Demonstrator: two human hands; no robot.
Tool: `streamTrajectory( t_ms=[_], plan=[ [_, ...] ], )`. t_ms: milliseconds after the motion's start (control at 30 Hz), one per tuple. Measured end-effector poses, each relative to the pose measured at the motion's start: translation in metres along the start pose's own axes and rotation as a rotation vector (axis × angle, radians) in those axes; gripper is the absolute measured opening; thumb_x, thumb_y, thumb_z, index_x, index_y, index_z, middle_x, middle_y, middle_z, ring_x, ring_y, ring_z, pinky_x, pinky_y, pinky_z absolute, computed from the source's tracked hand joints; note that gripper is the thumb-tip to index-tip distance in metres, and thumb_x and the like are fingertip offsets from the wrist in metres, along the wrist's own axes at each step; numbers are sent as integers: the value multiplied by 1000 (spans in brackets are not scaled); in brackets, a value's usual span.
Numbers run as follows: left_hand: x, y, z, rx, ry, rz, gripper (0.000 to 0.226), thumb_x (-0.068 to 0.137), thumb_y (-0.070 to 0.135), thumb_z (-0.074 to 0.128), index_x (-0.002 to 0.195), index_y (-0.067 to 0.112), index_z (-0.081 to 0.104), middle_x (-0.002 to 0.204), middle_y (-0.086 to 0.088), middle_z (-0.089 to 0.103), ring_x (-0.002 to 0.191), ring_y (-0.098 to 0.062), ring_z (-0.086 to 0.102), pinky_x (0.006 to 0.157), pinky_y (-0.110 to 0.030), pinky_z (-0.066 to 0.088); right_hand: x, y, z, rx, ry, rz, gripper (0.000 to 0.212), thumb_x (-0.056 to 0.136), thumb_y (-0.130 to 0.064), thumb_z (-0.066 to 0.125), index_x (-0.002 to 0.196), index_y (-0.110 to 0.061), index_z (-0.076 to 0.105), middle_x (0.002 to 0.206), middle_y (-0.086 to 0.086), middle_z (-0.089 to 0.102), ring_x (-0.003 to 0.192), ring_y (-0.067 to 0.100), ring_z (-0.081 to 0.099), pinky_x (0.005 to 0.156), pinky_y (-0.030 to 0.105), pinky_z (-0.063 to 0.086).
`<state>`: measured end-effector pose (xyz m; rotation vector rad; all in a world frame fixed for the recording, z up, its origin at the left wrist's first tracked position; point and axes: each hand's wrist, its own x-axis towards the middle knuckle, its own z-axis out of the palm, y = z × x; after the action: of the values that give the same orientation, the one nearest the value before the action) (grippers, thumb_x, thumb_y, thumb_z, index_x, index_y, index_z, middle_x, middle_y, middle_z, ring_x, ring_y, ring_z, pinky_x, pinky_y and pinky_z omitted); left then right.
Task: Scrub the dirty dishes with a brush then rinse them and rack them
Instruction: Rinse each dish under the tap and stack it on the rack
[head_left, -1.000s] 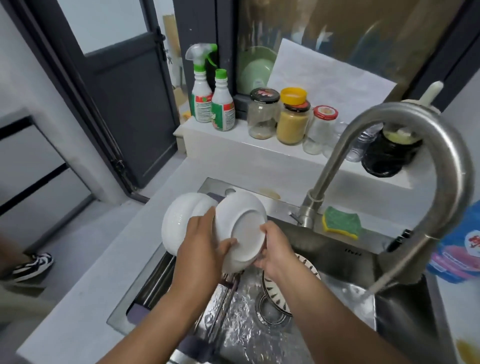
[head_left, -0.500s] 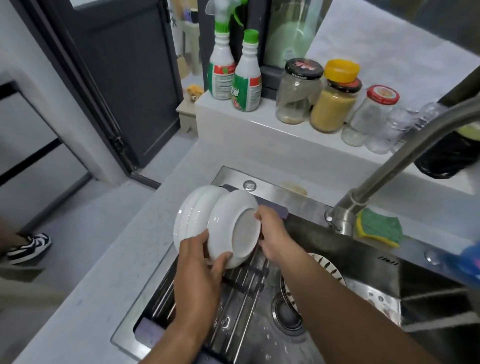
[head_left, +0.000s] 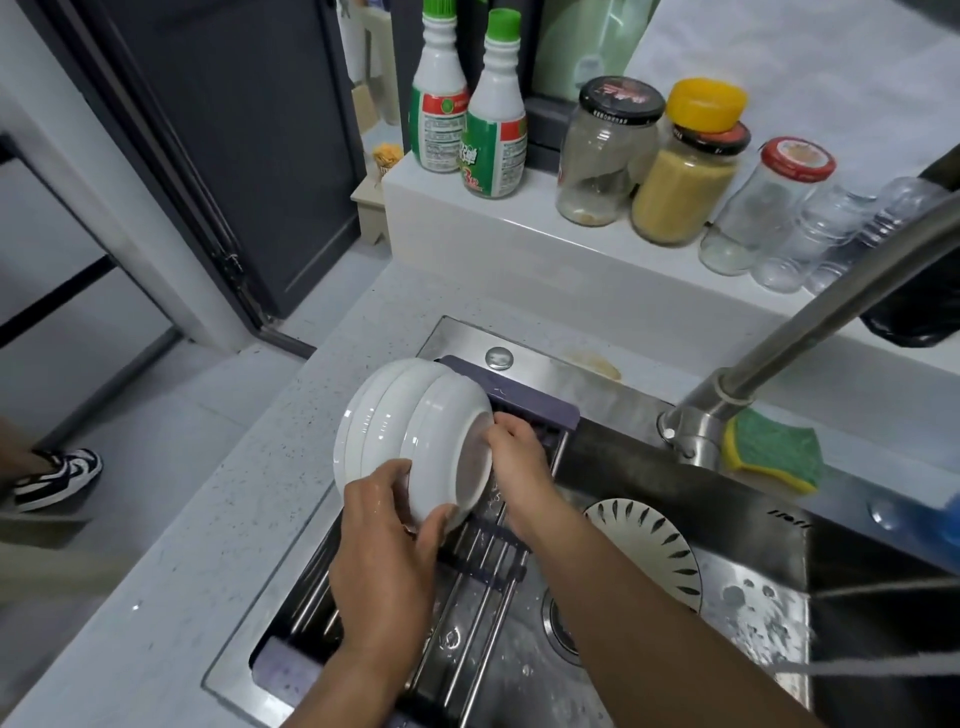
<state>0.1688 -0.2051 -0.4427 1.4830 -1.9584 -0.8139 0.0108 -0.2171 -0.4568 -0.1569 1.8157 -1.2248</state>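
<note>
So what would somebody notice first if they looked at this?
The white bowls nested on their sides at the far left end of the rack, with the left hand and right hand both holding the nearest bowl. Then the leaf-patterned plate down in the sink, and the green-and-yellow sponge by the tap.

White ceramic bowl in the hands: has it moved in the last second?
Yes: the white ceramic bowl shifted left, closing onto the racked white bowls.

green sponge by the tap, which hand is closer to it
Right. The right hand holds the front white bowl at its base, left of the sponge; the left hand grips that bowl's lower edge, even farther left.
</note>
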Motion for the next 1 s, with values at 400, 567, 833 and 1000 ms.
streamTrajectory(
  t_ms=[400, 567, 833, 1000],
  plan=[
    [-2, 11, -4, 81, 21, 49, 56, 80, 44, 81, 124, 30, 50, 108, 14, 44, 86, -10, 58, 58, -30, 50, -51, 34, -55, -90, 44, -204, 30, 101, -21, 57, 130, -27, 61, 123, -9, 65, 107, 8, 62, 92, 29, 53],
    [-12, 18, -2, 79, 16, 58, 57, 80, 41, 82, 125, 25, 50, 112, 9, 44, 87, -15, 59, 62, -32, 51, -61, 57, -73, -74, 76, -208, 25, 101, -15, 57, 117, -32, 66, 115, -8, 69, 105, 9, 66, 97, 35, 56],
    [-41, 55, 23, -102, -173, 151, 38, 91, 32, 75, 120, 35, 52, 107, 13, 53, 87, 1, 58, 67, -20, 48, -66, 82, -128, -68, 163, -157, 27, 98, -11, 60, 95, -36, 68, 100, -4, 74, 94, 19, 72, 91, 44, 59],
    [-56, 71, 64, -227, -498, 33, 22, 94, 23, 72, 111, 30, 59, 88, 9, 63, 75, -5, 62, 70, -24, 54, -62, 92, -186, -61, 151, -75, 13, 97, -3, 60, 94, -7, 72, 81, 10, 70, 73, 21, 65, 66, 30, 59]
  ],
)
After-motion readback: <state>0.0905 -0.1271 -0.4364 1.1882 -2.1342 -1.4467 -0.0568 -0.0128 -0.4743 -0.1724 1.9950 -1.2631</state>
